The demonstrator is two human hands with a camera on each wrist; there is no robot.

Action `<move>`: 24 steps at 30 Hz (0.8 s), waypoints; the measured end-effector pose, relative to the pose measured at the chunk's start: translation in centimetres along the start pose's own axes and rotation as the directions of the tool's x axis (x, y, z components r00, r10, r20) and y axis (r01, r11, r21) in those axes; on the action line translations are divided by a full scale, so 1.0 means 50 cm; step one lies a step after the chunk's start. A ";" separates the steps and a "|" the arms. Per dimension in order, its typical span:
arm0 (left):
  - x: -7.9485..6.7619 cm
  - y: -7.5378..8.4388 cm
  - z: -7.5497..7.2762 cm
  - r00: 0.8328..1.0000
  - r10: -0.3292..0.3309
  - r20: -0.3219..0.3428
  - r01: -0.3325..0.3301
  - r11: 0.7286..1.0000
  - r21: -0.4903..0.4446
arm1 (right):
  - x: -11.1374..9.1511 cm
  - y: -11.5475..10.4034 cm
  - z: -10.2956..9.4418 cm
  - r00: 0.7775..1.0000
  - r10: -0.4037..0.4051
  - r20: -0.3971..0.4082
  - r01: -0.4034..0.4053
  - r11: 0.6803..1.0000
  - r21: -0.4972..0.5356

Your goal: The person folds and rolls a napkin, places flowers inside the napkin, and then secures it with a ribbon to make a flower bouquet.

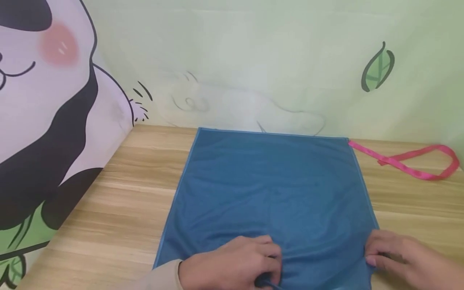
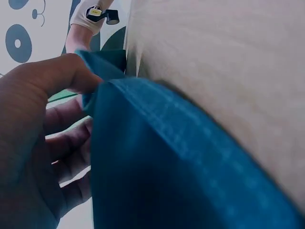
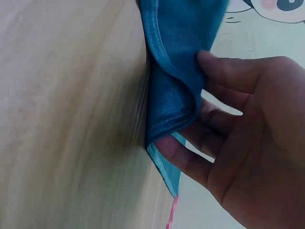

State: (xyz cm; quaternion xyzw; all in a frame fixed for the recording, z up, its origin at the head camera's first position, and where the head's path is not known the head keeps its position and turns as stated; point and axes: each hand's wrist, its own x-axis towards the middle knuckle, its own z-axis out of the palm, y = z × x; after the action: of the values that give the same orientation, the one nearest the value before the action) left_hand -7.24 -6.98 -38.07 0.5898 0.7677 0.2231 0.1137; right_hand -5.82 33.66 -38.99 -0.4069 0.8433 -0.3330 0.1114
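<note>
A blue cloth with stitched hems lies spread on the wooden table, its near part running out of the head view. My left hand pinches the cloth near the bottom middle of that view, fingers bent around a gathered bit. In the left wrist view the thumb presses the raised hem against the fingers. At the cloth's right side, my right hand grips the edge. The right wrist view shows its thumb on top of a folded part and the fingers underneath.
A pink ribbon extends from the cloth's far right corner and loops over the wooden table. Behind stands a pale green backdrop with a leaf drawing. A large panda picture covers the left side.
</note>
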 end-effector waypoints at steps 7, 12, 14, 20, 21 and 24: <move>-0.004 -0.012 0.003 0.997 -0.071 -0.014 0.069 0.990 -0.123 | 0.009 0.001 0.003 0.995 0.092 -0.039 -0.095 0.992 -0.081; -0.006 -0.020 0.006 0.993 -0.114 -0.005 0.110 0.972 -0.205 | 0.015 0.005 0.022 0.989 0.087 -0.116 -0.102 0.986 -0.132; -0.006 -0.022 0.006 0.992 -0.128 0.004 0.125 0.967 -0.221 | 0.018 0.008 0.027 0.990 0.015 -0.140 -0.034 0.990 -0.140; -0.006 -0.023 0.003 0.990 -0.140 0.017 0.140 0.967 -0.214 | 0.018 0.013 0.016 0.999 -0.042 -0.017 0.040 0.994 -0.103; -0.006 -0.023 0.002 0.990 -0.141 0.022 0.142 0.967 -0.211 | 0.016 0.011 0.011 1.000 -0.011 0.023 0.013 0.996 -0.090; -0.007 -0.021 0.001 0.989 -0.142 0.027 0.145 0.969 -0.203 | 0.011 0.007 0.001 0.990 0.081 0.119 -0.071 0.994 -0.087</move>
State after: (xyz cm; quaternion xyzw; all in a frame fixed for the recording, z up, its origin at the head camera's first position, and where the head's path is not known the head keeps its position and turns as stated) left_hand -8.04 -7.50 -38.65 0.5193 0.7807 0.2882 0.1941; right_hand -6.38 33.37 -39.20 -0.3982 0.8628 -0.2680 0.1587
